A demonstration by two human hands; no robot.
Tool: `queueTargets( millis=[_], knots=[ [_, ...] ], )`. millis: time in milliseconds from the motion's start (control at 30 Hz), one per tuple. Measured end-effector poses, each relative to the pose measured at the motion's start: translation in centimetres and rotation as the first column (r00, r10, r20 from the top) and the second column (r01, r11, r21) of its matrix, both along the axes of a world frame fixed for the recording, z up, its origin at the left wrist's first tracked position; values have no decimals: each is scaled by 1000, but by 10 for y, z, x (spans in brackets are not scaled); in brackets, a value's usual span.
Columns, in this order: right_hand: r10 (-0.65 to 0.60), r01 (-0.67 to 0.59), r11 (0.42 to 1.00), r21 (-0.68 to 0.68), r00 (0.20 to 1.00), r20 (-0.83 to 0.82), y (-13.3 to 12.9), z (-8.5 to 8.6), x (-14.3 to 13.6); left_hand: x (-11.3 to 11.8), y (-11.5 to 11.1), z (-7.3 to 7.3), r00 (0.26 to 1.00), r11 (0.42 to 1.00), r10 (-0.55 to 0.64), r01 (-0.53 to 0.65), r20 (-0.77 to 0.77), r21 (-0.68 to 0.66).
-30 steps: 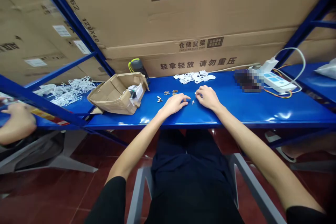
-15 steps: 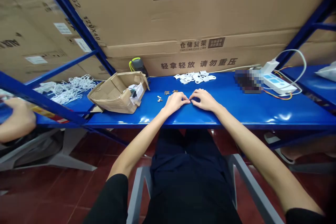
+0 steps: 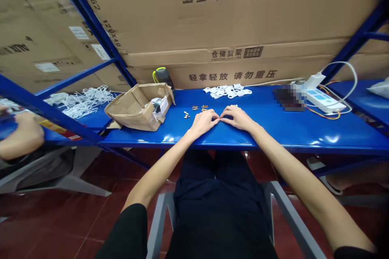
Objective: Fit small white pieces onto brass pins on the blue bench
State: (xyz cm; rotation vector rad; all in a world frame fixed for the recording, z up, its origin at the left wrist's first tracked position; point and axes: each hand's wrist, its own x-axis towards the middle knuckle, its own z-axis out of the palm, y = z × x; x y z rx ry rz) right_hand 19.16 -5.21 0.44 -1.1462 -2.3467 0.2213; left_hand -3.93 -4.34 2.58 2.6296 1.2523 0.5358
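My left hand (image 3: 204, 123) rests low over the blue tabletop (image 3: 170, 135), its thumb and fingertips pinched together. Opposite it, my right hand (image 3: 236, 116) is closed in a similar pinch, and the fingertips of both hands meet. Whatever is between them is too small or too hidden to name. Just beyond my left hand lie several small brass-coloured pins or screws (image 3: 204, 108). A few small silvery pieces (image 3: 186, 115) are to their left. Some white bits (image 3: 237, 107) show behind my right hand, and flat white plastic parts with holes (image 3: 227, 91) lie farther back.
An open cardboard box (image 3: 133, 109) holding small items stands at left, with a dark bottle (image 3: 164, 76) behind it. On the right are a white power strip (image 3: 326, 101) with cables and a blurred dark object (image 3: 290, 98). Another person's hand (image 3: 26, 133) is at far left, near white cords (image 3: 83, 101).
My fingertips have come together, and the dark bit seen between them before is now hidden. White bits have come into sight behind my right hand. The view has shifted slightly.
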Motion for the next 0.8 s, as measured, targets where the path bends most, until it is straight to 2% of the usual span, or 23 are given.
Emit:
queueTargets(
  millis=[167, 300, 400, 600, 700, 800],
  knots=[
    [-63, 62, 998, 4, 998, 28, 0, 3, 0, -25, 0, 6, 999, 1000, -18, 18, -51, 2],
    [-165, 163, 986, 37, 985, 49, 2, 3, 2, -63, 6, 14, 986, 992, 124, -119, -110, 53],
    [-260, 255, 964, 71, 962, 81, 4, 1, 4, -83, 16, 23, 961, 978, 206, -194, -186, 79],
    [-429, 413, 899, 142, 897, 105, 7, -4, 8, -83, 34, 29, 923, 959, 275, -245, -269, 139],
    [-452, 436, 887, 154, 887, 91, 7, -4, 9, -83, 34, 30, 913, 946, 318, -290, -256, 144],
    [-453, 438, 885, 158, 888, 78, 7, -4, 9, -93, 30, 36, 909, 935, 350, -326, -227, 139]
  ],
)
